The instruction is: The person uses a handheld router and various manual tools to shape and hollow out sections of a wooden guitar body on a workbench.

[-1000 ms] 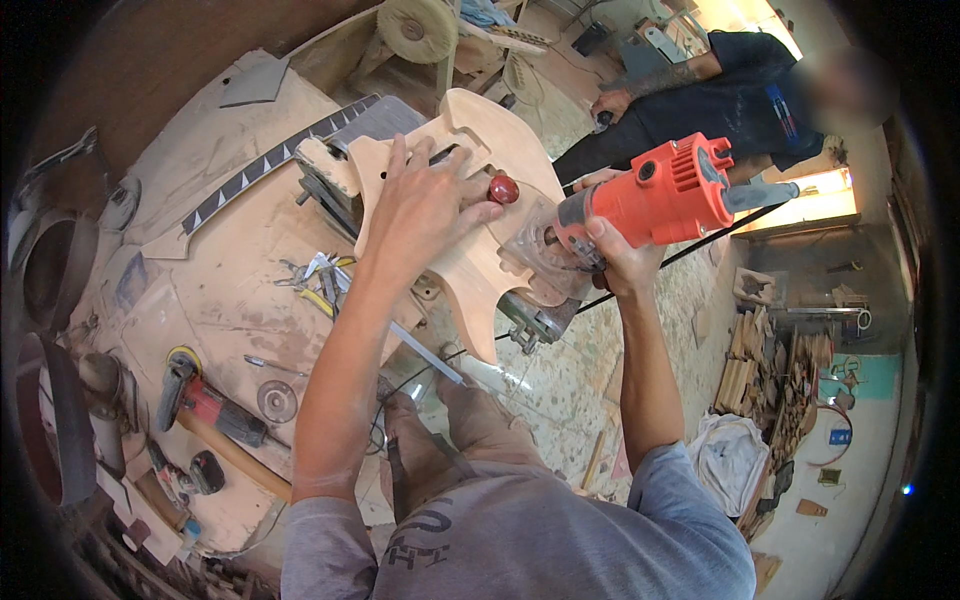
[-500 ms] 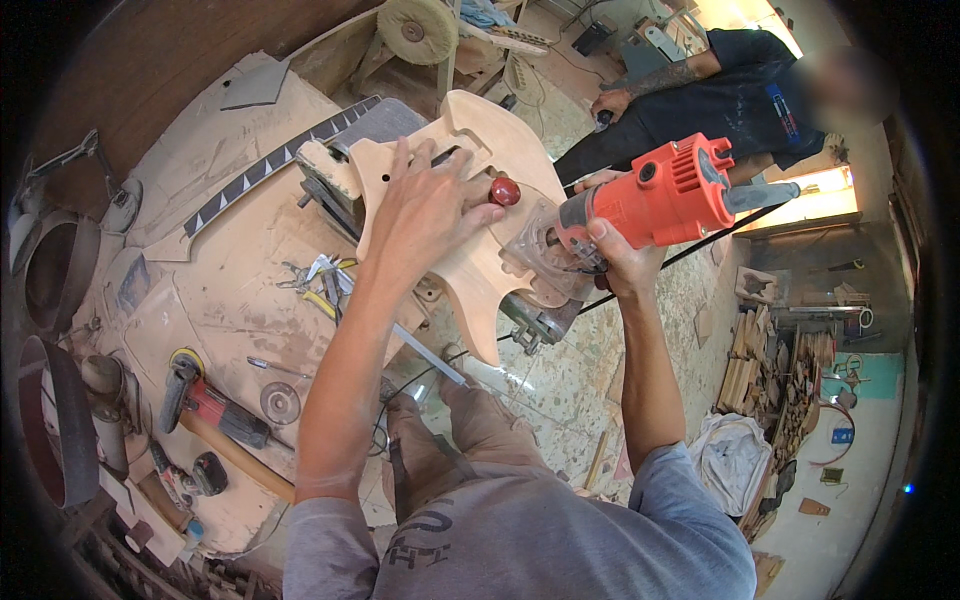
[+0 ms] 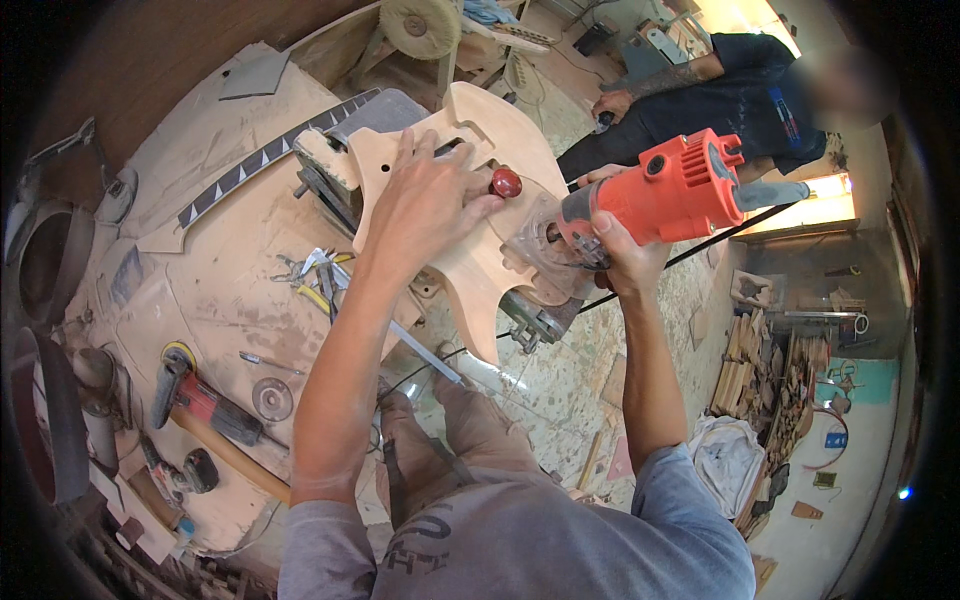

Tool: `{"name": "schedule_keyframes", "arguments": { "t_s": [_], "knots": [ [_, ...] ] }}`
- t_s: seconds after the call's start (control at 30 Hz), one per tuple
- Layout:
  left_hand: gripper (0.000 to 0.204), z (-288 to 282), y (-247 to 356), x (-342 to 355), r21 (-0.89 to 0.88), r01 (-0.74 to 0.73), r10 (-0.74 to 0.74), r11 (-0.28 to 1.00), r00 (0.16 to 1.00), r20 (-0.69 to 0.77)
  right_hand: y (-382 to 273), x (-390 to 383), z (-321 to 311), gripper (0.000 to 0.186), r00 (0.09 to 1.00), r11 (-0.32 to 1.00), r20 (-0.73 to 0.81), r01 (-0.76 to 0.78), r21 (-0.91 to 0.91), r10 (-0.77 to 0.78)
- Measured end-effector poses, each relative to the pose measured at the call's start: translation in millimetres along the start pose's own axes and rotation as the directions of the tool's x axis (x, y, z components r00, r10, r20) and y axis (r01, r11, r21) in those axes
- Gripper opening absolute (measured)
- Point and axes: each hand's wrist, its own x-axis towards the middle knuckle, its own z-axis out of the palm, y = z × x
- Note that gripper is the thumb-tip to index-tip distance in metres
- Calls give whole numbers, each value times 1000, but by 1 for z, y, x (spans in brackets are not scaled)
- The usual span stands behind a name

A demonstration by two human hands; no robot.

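A pale wooden electric guitar body point(image 3: 474, 305) with routed cavities lies on a vise point(image 3: 540, 322). My right hand point(image 3: 632, 258) grips a red trim router point(image 3: 665, 195), its thumb across the near side of the housing. The router leans over the body's right edge, and its clear base plate point(image 3: 530, 238) rests on the wood. My left hand point(image 3: 432, 200) lies on the body. Its outer fingers stretch over the wood; its thumb and forefinger close about a glossy red knob point(image 3: 506, 182). The router bit is mostly hidden.
A dusty bench at left holds pliers and calipers point(image 3: 318, 275), an angle grinder point(image 3: 210, 400), a cordless drill point(image 3: 180, 470) and a guitar neck point(image 3: 240, 175). The router's black cable point(image 3: 690, 256) runs behind my right wrist. Another person point(image 3: 690, 110) stands at far right. Wood offcuts point(image 3: 765, 390) are stacked right.
The router and my right hand have shifted slightly to the right. My left hand stays on the guitar body by the knob. The view has moved a little.
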Motion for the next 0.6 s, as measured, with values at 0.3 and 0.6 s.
{"name": "schedule_keyframes", "arguments": {
  "t_s": [0.3, 0.6],
  "knots": [
    [42, -1, 3, -2, 34, 15, -16, 999, 999, 29, 4, -1, -7, 66, 999, 999, 20, -36, -31, 37],
    [41, -4, 4, -1, 45, 13, -15, 999, 999, 45, -1, 1, -4, 52, 1000, 1000, 8, -12, -16, 12]
  ]
}}
